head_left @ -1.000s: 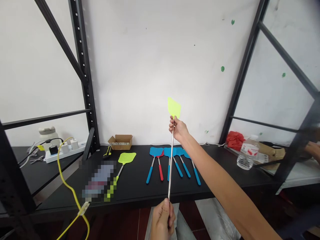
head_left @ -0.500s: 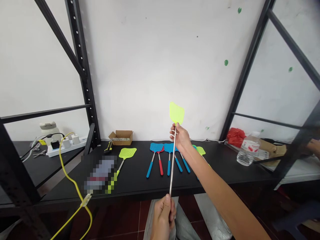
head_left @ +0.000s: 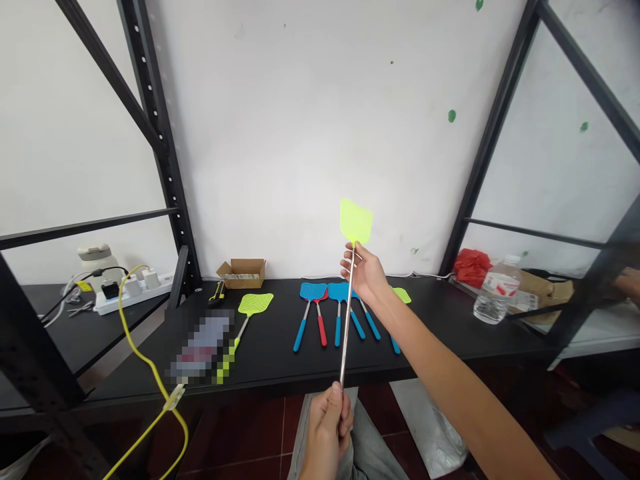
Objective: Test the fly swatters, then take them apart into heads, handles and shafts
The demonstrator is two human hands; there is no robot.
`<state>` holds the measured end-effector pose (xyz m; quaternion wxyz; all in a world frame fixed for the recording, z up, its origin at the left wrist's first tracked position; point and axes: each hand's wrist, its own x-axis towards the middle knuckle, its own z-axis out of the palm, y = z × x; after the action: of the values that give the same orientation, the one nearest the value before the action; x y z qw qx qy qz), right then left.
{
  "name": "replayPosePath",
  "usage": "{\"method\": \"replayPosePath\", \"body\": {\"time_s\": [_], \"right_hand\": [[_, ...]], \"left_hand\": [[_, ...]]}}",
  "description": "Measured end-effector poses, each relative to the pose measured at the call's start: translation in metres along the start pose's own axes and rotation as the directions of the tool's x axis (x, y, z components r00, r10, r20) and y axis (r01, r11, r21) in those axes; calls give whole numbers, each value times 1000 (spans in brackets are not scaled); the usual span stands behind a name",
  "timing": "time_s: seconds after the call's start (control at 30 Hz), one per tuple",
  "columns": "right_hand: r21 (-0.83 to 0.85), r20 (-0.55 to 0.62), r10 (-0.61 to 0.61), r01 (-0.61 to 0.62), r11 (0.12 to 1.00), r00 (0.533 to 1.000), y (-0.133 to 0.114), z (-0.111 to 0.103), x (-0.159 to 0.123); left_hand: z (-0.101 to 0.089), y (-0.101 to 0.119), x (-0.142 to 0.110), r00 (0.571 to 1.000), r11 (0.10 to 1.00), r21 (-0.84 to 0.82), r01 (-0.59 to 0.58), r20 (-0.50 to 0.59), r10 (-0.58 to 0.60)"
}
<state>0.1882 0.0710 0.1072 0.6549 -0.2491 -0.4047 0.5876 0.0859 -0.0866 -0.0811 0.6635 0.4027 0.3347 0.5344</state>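
Observation:
I hold a fly swatter with a yellow-green head (head_left: 356, 222) and a long extended metal rod (head_left: 347, 320), upright in front of me. My right hand (head_left: 364, 272) pinches the rod just under the head. My left hand (head_left: 327, 430) is wrapped round the rod's lower end, near the bottom edge of the view. Behind the rod, several blue-headed swatters (head_left: 330, 307) with blue and red handles lie on the black shelf (head_left: 280, 360). Another yellow-green swatter (head_left: 253, 307) lies to their left, and a further one (head_left: 401, 295) shows past my right wrist.
A small cardboard box (head_left: 241, 273) stands at the back of the shelf. A power strip (head_left: 131, 293) with plugs and a yellow cable (head_left: 145, 373) sit left. At right are a water bottle (head_left: 493, 297), a red bag (head_left: 471, 265) and another person's hand (head_left: 627, 283). Black rack posts frame both sides.
The swatter's head tipped slightly right and my right hand shifted right with it. The view tilted, and a yellow-green swatter behind my right arm came into sight.

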Motion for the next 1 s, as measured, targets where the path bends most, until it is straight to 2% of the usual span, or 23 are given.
{"method": "replayPosePath", "body": {"time_s": [0.1,0.2,0.27,0.4,0.57,0.83,1.0], "right_hand": [[35,32,71,-72,997,997,-15,5,10],[54,12,62,-62,997,998,-27,14,22],[2,10,30,-30,1000,1000,-29,20,25],[-66,8,-24,25,998,1000,-20,26,21],[-12,-64,-34,33,999,997,-12,19,16],[53,-70,-73,77,996,995,-12,9,10],[67,-58,-66,70,995,996,4,7,-3]], "left_hand": [[-1,-1,2,1000,999,-34,-8,18,9],[-1,0,1,999,999,-46,-6,44,8],[0,1,-1,999,998,-57,-5,40,7],[-1,1,-2,1000,998,-66,5,27,-3],[1,-4,-3,999,998,-56,25,29,-24],[2,-11,-6,997,997,-41,69,23,-68],[1,-10,-5,998,997,-30,65,13,-64]]}}
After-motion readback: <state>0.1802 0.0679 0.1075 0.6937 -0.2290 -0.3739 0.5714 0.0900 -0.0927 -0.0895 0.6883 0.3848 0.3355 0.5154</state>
